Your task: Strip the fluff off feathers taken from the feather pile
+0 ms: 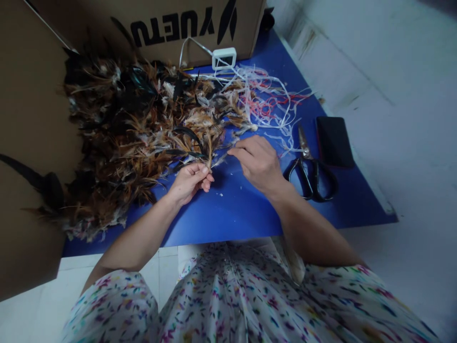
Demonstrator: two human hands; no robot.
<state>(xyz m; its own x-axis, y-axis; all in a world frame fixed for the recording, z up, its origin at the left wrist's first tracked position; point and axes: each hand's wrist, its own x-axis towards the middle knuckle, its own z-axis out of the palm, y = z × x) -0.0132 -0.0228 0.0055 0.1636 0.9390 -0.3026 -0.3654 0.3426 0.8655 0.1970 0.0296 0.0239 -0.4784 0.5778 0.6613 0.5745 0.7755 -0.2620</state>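
Pinched between the thumb and fingers of my left hand (193,181) is a small bunch of feathers (209,155), brown with dark curved plumes, its quill ends pointing down. My right hand (259,159) is just to the right, thumb and forefinger pressed together near a thin, wispy strand; what it grips is too fine to name. A large heap of brown, black and cream feathers (143,128) lies on the blue table (221,219), behind and to the left of my hands.
Black-handled scissors (310,174) and a dark phone (334,142) lie at the right. White and red plastic strips (271,100) tangle behind my right hand, near a small white-framed device (224,59). Cardboard boxes (200,28) stand at the back and left; a wall (403,124) borders the right.
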